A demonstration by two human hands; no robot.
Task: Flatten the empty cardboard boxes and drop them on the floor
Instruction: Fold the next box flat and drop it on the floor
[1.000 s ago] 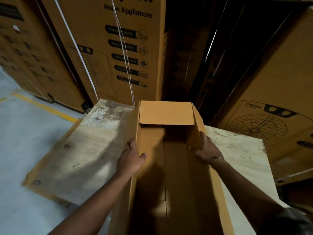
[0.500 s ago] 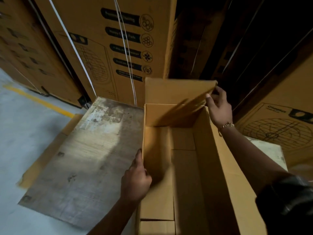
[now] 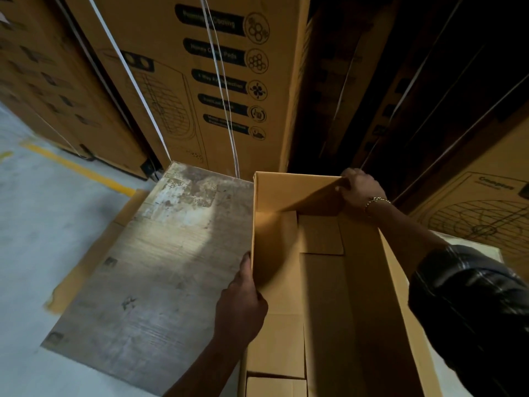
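The long open tan cardboard box (image 3: 274,253) stands at the right side of the worn grey wooden counter (image 3: 160,267), not yet flattened. The left hand (image 3: 240,308) grips its left wall and the right hand (image 3: 357,187) its far flap. Next, likely, the walls need skewing flat.

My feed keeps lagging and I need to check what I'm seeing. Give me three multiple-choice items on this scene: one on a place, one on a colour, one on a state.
1. Where does the right hand grip the cardboard box?
A. at its far right corner
B. on its near left wall
C. underneath it

2. What colour is the floor line?
A. red
B. yellow
C. blue

3. What state is the box in?
A. flattened
B. standing open
C. taped shut

Answers:
1 A: its fingers curl over the far flap at that corner.
2 B: the stripe is plainly yellow.
3 B: the walls are up, the inside shows, and the left hand grips the left wall.
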